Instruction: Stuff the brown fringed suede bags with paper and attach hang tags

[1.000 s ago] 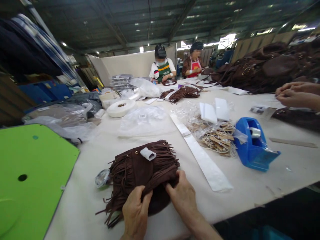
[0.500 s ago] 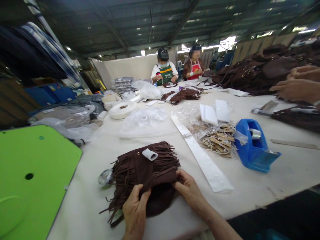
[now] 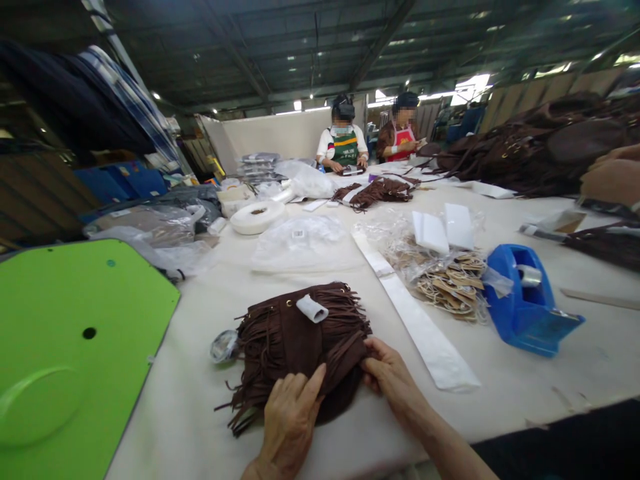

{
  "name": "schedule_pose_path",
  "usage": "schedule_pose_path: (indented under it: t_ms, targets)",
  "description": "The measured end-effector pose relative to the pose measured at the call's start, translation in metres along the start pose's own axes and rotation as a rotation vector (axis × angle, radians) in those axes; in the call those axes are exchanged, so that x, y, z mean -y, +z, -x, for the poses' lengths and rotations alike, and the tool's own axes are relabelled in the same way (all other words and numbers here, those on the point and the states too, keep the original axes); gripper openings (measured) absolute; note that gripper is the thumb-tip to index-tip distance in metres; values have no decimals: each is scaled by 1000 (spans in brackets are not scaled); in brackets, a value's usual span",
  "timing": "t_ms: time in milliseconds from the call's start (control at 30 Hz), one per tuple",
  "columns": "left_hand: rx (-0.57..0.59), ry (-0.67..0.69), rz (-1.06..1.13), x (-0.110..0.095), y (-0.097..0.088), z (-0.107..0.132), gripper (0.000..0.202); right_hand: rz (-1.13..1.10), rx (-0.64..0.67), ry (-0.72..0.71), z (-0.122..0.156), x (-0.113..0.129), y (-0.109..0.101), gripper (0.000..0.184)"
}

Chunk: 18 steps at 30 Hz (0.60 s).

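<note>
A dark brown fringed bag [image 3: 305,340] lies in front of me, with small metal eyelets along its upper edge. A white wrapped piece [image 3: 313,309] rests on its front. My left hand [image 3: 293,417] presses on the bag's lower part with its fingers stretched over the material; its fingertips are partly hidden. At the bag's lower right edge, my right hand [image 3: 390,370] pinches the brown material between thumb and fingers. A clear, shiny wrapped bundle [image 3: 224,347] touches the bag's left side.
A green board [image 3: 65,333] stands at left. To the right are a white strip [image 3: 420,327], brown tags with strings [image 3: 455,283] and a blue tape dispenser [image 3: 525,307]. A white roll [image 3: 257,217] lies behind. Two people [image 3: 343,137] work across the table; another person's hand [image 3: 613,177] shows far right.
My left hand has released the pinched flap edge and now lies over it, pressing it down. The lifted flap has flattened. My right hand still pinches the right edge. The view has shifted slightly left.
</note>
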<state>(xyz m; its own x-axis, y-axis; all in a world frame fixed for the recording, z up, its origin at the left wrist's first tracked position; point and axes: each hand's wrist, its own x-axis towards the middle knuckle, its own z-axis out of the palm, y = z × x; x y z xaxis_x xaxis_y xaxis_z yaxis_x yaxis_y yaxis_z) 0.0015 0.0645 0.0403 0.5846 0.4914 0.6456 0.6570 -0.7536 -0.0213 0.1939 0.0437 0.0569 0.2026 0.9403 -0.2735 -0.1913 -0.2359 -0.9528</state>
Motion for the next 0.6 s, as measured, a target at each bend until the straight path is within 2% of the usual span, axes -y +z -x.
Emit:
schedule_pose_path:
  t_ms: [200,367,467,600]
  targets:
    - [102,169,-5,2,-6,3,33,-5,-54,79,-2,1,-2,20]
    - [192,153,-67,-4,-10,8,39,37,20,129,2,9,-6,17]
    - [99,80,-99,-14,-6,15,37,32,62,156,3,8,-11,21]
    - [-60,12,-179,-24,4,17,36,-163,85,259,0,2,-17,33]
